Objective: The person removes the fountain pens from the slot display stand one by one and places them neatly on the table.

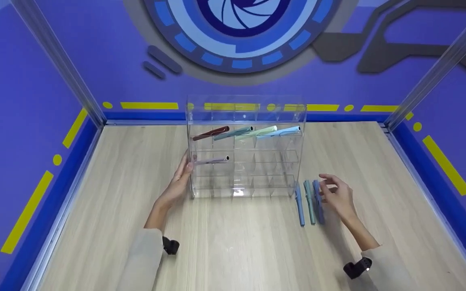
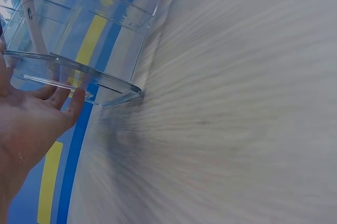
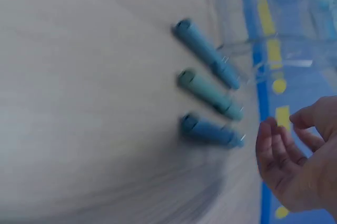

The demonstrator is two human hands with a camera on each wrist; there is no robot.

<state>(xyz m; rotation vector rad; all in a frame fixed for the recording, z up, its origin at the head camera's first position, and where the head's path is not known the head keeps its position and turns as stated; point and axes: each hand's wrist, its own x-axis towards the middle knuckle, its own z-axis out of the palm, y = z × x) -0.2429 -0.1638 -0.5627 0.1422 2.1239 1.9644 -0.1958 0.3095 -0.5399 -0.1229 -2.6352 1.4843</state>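
Observation:
A clear acrylic display rack (image 1: 243, 169) with divided compartments stands upright on the table. My left hand (image 1: 178, 182) holds its left side, thumb by the front edge; in the left wrist view, the fingers show partly through the plastic. Across the rack's upper tier lie a dark red pen (image 1: 212, 133), a teal pen (image 1: 234, 133), a light green pen (image 1: 257, 133) and a light blue pen (image 1: 279, 132). A lavender pen (image 1: 212, 160) sits lower left. My right hand (image 1: 339, 197), fingers bent loosely around nothing, hovers beside a dark blue pen (image 3: 208, 130).
A green pen (image 1: 310, 202) and a blue pen (image 1: 300, 206) lie left of the dark blue one, near the rack's right foot. Behind the wooden table (image 1: 233, 250) rises a purple printed wall (image 1: 111, 52), with metal posts (image 1: 57, 56) at the corners.

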